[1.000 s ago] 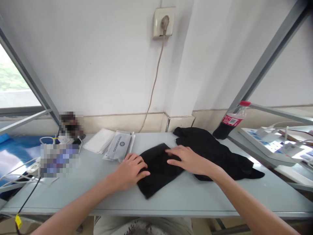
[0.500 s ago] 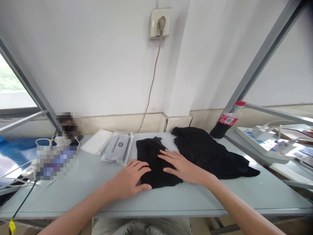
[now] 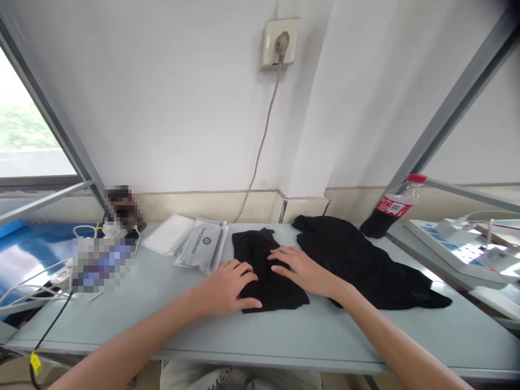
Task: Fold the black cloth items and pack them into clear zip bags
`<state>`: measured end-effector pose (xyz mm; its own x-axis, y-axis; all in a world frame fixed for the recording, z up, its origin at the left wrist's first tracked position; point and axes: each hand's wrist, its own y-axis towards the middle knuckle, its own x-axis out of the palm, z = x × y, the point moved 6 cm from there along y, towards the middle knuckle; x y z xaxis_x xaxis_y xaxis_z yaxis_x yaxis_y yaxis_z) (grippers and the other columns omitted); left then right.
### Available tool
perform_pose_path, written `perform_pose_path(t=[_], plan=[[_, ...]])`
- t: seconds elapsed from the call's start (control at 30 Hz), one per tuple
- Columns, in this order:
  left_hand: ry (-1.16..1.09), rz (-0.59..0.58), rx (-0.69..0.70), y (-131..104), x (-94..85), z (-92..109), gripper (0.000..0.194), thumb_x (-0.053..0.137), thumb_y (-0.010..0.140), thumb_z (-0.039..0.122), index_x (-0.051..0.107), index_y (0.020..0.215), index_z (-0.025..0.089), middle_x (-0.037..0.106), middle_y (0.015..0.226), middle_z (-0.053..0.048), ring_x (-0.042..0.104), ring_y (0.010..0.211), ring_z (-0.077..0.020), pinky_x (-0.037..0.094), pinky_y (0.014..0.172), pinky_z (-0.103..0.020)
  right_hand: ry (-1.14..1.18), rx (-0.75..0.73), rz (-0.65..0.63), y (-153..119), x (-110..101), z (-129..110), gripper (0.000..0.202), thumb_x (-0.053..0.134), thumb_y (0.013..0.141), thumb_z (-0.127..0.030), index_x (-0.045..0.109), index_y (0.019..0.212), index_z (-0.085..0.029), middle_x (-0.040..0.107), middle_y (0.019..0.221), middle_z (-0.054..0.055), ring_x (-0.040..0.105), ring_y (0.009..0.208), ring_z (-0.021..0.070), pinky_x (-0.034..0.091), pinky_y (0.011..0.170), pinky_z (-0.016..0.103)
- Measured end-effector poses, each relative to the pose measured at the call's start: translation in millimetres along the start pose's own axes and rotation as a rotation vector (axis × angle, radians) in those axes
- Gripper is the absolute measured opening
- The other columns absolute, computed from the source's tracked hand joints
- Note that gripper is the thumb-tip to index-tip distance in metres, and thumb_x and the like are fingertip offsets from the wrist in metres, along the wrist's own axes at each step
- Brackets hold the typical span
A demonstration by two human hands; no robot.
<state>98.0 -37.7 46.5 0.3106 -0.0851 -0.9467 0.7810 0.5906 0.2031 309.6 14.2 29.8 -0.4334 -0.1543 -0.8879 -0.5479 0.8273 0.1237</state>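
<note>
A smaller piece of black cloth (image 3: 276,290) lies flat on the grey table in front of me. My left hand (image 3: 229,287) rests along its left edge, with the fingers stretched out and the thumb near the lower corner. On the upper right part of the same cloth lies my right hand (image 3: 303,268), palm down with the fingers apart. To the right spreads a larger black cloth (image 3: 357,262), partly behind my right forearm. Left of the small cloth is a clear packet marked ROCKBROS (image 3: 202,246), with something grey inside.
White flat sleeves (image 3: 168,234) lie beside the packet. A cola bottle (image 3: 392,208) leans at the back right by the frame post. White chargers and cables (image 3: 60,276) crowd the left end. A power cord (image 3: 266,130) hangs from the wall socket (image 3: 280,43).
The whole view has shifted slightly, so things appear a little further right. My right hand's fingers look somewhat more bent on the cloth. Both hands stay on it.
</note>
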Motion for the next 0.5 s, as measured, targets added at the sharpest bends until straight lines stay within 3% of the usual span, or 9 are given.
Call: perform_pose_path(t=[0.2,0.5], plan=[[0.012,0.017,-0.004,0.3,3.2,-2.9,0.055,0.055,0.1,0.065,0.066,0.132,0.021,0.065,0.131,-0.01,0.06,0.117,-0.0285,0.047,0.105,-0.042,0.006,-0.029,0.095,7.4,5.0,3.6,0.043,0.04,0.107,-0.057,0.07,0.118,-0.029,0.069,0.127,0.008,0.059,0.118,0.0301,0.044,0.108,0.051],[0.005,0.036,-0.006,-1.4,7.5,-5.7,0.055,0.055,0.1,0.065,0.066,0.132,0.023,0.065,0.132,-0.01,0.06,0.117,-0.0285,0.047,0.105,-0.043,0.017,-0.032,0.148,8.9,9.8,7.6,0.04,0.04,0.108,-0.055,0.069,0.115,-0.029,0.068,0.125,0.008,0.059,0.115,0.029,0.045,0.108,0.051]])
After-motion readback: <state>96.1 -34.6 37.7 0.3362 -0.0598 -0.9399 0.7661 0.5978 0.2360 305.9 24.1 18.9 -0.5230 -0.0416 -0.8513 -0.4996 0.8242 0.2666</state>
